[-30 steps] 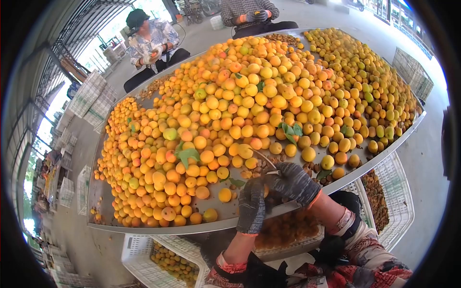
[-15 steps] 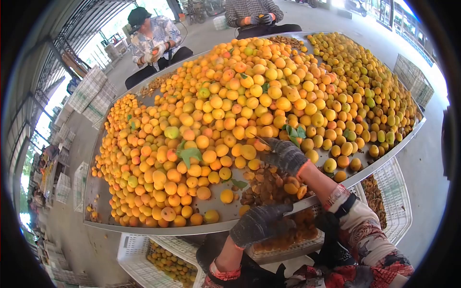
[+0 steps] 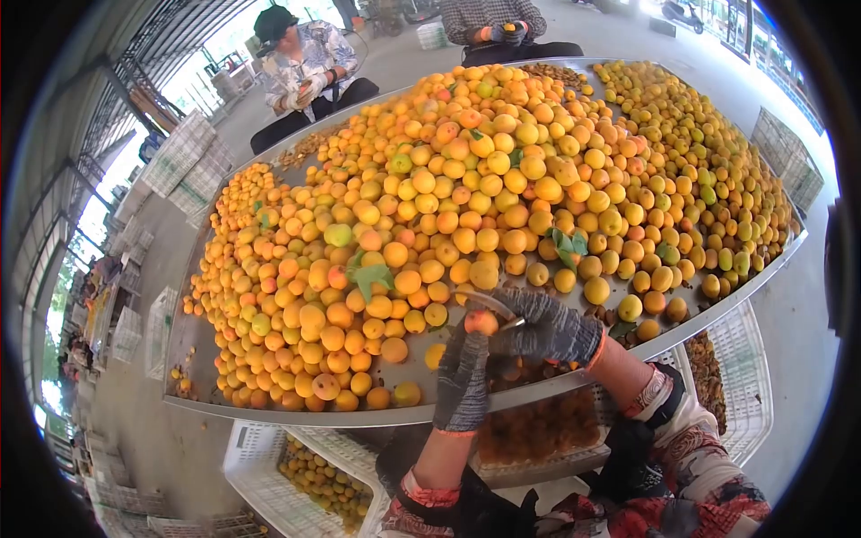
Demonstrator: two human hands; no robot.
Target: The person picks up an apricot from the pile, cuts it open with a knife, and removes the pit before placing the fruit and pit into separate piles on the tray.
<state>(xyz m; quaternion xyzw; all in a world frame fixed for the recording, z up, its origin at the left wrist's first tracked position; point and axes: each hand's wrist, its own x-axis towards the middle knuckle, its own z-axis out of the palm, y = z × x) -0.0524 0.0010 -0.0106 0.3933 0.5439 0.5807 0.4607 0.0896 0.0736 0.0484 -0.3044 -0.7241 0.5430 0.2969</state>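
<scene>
My left hand [image 3: 462, 381], in a dark grey knitted glove, holds an orange-red apricot [image 3: 482, 322] upright at its fingertips above the near edge of the metal table [image 3: 269, 414]. Close beside it on the right, my right hand [image 3: 549, 327] wears a matching glove. Its fingers are closed on a thin curved metal tool [image 3: 513, 324] that arcs over the apricot; its exact kind is hard to make out. A large heap of apricots [image 3: 430, 188] covers much of the table beyond both hands. Brown pieces beneath my right hand are partly hidden.
White plastic crates stand below the near edge, one holding apricots [image 3: 323, 484], another brown pieces [image 3: 543, 430]. A person [image 3: 309, 67] sits at the far left side, and another person [image 3: 502, 31] at the far side. Stacked crates [image 3: 188, 161] stand left.
My left hand has risen from the near edge and now holds an apricot. My right hand has drawn nearer with the metal tool, bringing it to the fruit. The view has shifted slightly.
</scene>
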